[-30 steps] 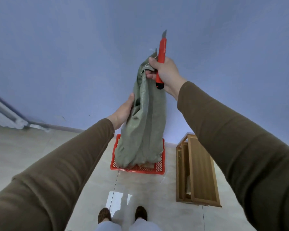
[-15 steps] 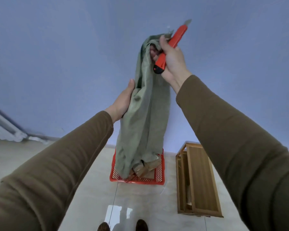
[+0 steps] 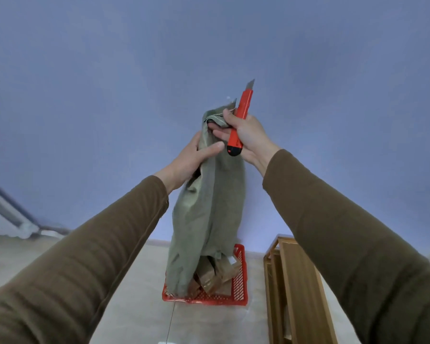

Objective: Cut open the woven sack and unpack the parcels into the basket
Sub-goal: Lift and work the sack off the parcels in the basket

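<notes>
From the head camera, you are holding the green woven sack (image 3: 209, 207) up high in front of a blue wall (image 3: 109, 95). Your right hand (image 3: 248, 135) pinches the top end of the sack, and the same hand also grips a red box cutter (image 3: 239, 122). The cutter points up, and its gray blade sticks out at the top. Your left hand (image 3: 191, 160) is just below the right one. It is wrapped around the bunched neck of the sack, with the thumb lying across the front. Both your sleeves (image 3: 97, 256) are brown.

The sack hangs straight down, and its open bottom end sits inside the red basket (image 3: 238, 286) on the floor (image 3: 139, 314). Brown parcels (image 3: 214, 276) wrapped in tape show under the sack's bottom edge. They lie in the basket, piled close together and partly hidden by the sack. You cannot tell how many there are.

A wooden shelf (image 3: 298, 289) stands on the floor just to the right of the basket, not touching it.
</notes>
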`<state>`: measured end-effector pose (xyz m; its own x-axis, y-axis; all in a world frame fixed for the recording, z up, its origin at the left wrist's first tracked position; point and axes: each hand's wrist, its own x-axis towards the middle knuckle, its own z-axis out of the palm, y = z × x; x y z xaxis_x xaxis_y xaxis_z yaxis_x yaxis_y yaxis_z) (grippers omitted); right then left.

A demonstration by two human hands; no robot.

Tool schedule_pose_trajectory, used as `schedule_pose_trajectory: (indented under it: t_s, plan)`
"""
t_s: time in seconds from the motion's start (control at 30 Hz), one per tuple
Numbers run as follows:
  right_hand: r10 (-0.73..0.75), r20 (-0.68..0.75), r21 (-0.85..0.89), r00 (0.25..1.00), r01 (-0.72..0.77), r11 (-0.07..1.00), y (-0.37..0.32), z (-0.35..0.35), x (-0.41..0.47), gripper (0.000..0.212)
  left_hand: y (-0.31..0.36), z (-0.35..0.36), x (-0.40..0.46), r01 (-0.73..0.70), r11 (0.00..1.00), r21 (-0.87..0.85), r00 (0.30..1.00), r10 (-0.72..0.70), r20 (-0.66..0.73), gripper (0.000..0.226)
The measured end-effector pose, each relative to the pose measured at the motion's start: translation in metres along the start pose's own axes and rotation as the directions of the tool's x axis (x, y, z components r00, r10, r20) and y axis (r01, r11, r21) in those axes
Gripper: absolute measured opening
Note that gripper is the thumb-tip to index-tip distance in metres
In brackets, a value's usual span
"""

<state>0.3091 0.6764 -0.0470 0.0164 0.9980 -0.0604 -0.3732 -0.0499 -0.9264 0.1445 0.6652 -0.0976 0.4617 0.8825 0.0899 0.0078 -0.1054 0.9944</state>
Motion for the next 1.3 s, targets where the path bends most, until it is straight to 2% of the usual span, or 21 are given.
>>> schedule_pose_trajectory:
  t_s: [0.1,0.17,0.27,0.33,0.37,0.43,0.47,0.5,0.53,0.6,0.67,0.73,0.77,0.83,0.87,0.93,1.0,1.07,1.13,1.2,1.3]
  plan:
    - [0.042,0.051,-0.049,0.998,-0.04,0.998,-0.007,-0.003,-0.003,0.02,-0.001,-0.001,0.002,0.087,0.996,0.03,0.996,-0.086,-0.035,0.033]
    - [0.049,0.072,-0.091,0.996,-0.042,0.995,-0.011,-0.009,-0.005,0.036,-0.002,-0.002,0.003,0.155,0.985,-0.083,0.985,-0.16,-0.066,0.026]
    - [-0.165,0.041,-0.31,0.985,0.169,0.936,-0.011,-0.026,-0.01,0.046,-0.004,-0.005,0.005,0.214,0.943,-0.255,0.965,-0.244,-0.094,0.019]
    - [-0.35,0.115,-0.569,0.93,0.35,0.744,-0.005,-0.039,-0.015,0.038,-0.004,-0.009,0.006,0.251,0.917,-0.311,0.949,-0.296,-0.106,0.016]
    - [-0.376,0.205,-0.676,0.904,0.409,0.613,0.0,-0.045,-0.017,0.036,-0.005,-0.011,0.006,0.264,0.909,-0.324,0.945,-0.31,-0.101,0.017]
    - [-0.3,0.409,-0.795,0.862,0.498,0.345,0.013,-0.051,-0.017,0.044,-0.006,-0.012,0.007,0.285,0.904,-0.318,0.946,-0.319,-0.06,0.018]
    - [-0.221,0.473,-0.816,0.853,0.519,0.255,0.018,-0.052,-0.017,0.051,-0.007,-0.012,0.007,0.298,0.906,-0.3,0.947,-0.32,-0.025,0.02]
    - [-0.136,0.495,-0.83,0.858,0.513,0.219,0.023,-0.052,-0.016,0.055,-0.009,-0.011,0.008,0.31,0.912,-0.27,0.948,-0.319,0.012,0.022]
    - [-0.062,0.498,-0.836,0.865,0.498,0.229,0.028,-0.052,-0.016,0.056,-0.01,-0.011,0.008,0.317,0.919,-0.233,0.948,-0.314,0.049,0.023]
    - [0.046,0.447,-0.841,0.893,0.403,0.361,0.033,-0.057,-0.018,0.053,-0.011,-0.011,0.008,0.309,0.941,-0.14,0.949,-0.295,0.109,0.024]
    - [0.113,0.336,-0.839,0.935,0.243,0.487,0.038,-0.061,-0.021,0.034,-0.011,-0.013,0.007,0.286,0.958,0.007,0.948,-0.284,0.143,0.024]
    - [0.099,0.235,-0.851,0.967,0.155,0.502,0.043,-0.064,-0.021,0.018,-0.011,-0.012,0.006,0.273,0.94,0.205,0.957,-0.287,0.041,0.021]
    - [0.094,0.195,-0.862,0.976,0.124,0.492,0.046,-0.065,-0.02,0.024,-0.012,-0.012,0.006,0.274,0.913,0.302,0.962,-0.264,-0.073,0.024]
    - [0.111,0.115,-0.87,0.987,0.046,0.492,0.052,-0.067,-0.021,0.033,-0.017,-0.008,0.004,0.218,0.835,0.506,0.957,-0.08,-0.279,0.029]
    - [0.129,0.084,-0.856,0.988,0.005,0.516,0.054,-0.068,-0.022,0.031,-0.018,-0.005,0.001,0.148,0.78,0.608,0.957,0.042,-0.287,0.033]
    - [0.186,0.042,-0.801,0.982,-0.078,0.594,0.057,-0.071,-0.025,0.028,-0.021,0.002,-0.008,-0.047,0.651,0.757,0.982,0.168,-0.083,0.051]
    - [0.245,0.017,-0.715,0.969,-0.16,0.681,0.057,-0.072,-0.025,0.027,-0.027,0.011,-0.014,-0.159,0.548,0.821,0.987,0.118,0.112,0.072]
    - [0.322,0.004,-0.635,0.947,-0.246,0.732,0.056,-0.072,-0.025,0.025,-0.037,0.018,-0.017,-0.141,0.527,0.838,0.989,0.047,0.137,0.082]
    - [0.424,0.015,-0.57,0.906,-0.341,0.748,0.056,-0.072,-0.026,0.027,-0.044,0.022,-0.018,-0.111,0.581,0.806,0.993,0.03,0.116,0.071]
    - [0.465,0.019,-0.555,0.885,-0.377,0.741,0.056,-0.073,-0.028,0.032,-0.045,0.022,-0.015,-0.102,0.65,0.753,0.993,0.021,0.116,0.048]
    - [0.374,0.019,-0.732,0.927,-0.242,0.637,0.05,-0.073,-0.034,0.044,-0.045,0.015,-0.011,-0.033,0.713,0.701,0.995,-0.039,0.087,0.023]
